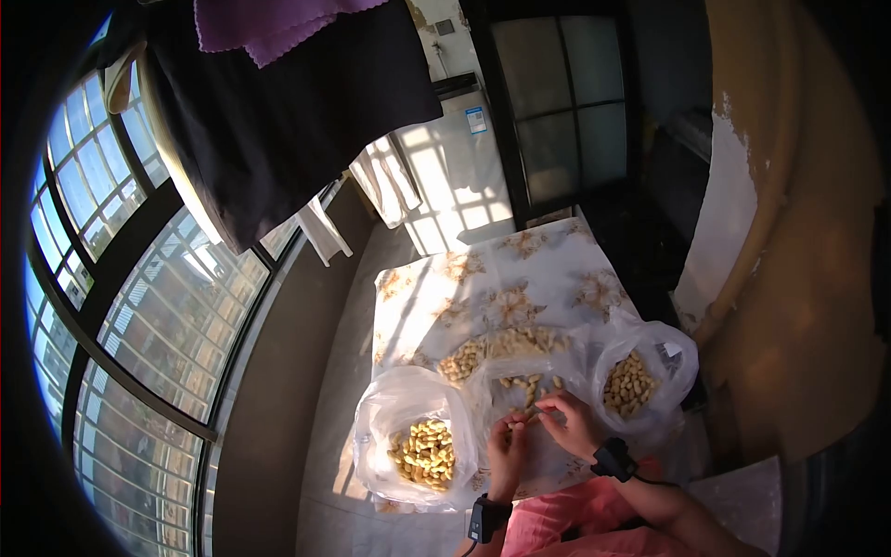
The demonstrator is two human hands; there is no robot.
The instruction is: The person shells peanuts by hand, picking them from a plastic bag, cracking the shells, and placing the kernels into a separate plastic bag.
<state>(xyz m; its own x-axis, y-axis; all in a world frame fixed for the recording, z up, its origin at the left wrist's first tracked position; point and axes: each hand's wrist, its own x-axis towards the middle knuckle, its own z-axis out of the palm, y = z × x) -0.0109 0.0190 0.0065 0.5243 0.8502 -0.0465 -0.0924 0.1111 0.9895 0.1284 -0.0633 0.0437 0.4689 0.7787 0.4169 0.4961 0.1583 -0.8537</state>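
Observation:
My left hand [507,453] and my right hand [572,427] are close together over the table's near edge. The left fingers are pinched on what looks like a peanut. My right fingertips are bent together beside it; what they hold is too small to make out. Just beyond my hands, loose peanuts [526,382] lie on a clear plastic bag [577,357]. To the left, an open white plastic bag [371,422] holds a heap of peanuts [425,455]. On the right, another plastic bag [682,357] contains more peanuts [630,382].
A floral cloth covers the table [515,269]. Further peanuts [461,360] sit behind the middle bag. Dark clothing [297,111] hangs at upper left, near barred windows [167,325]. A white appliance [455,176] and a dark-framed glass door [561,111] stand beyond the table.

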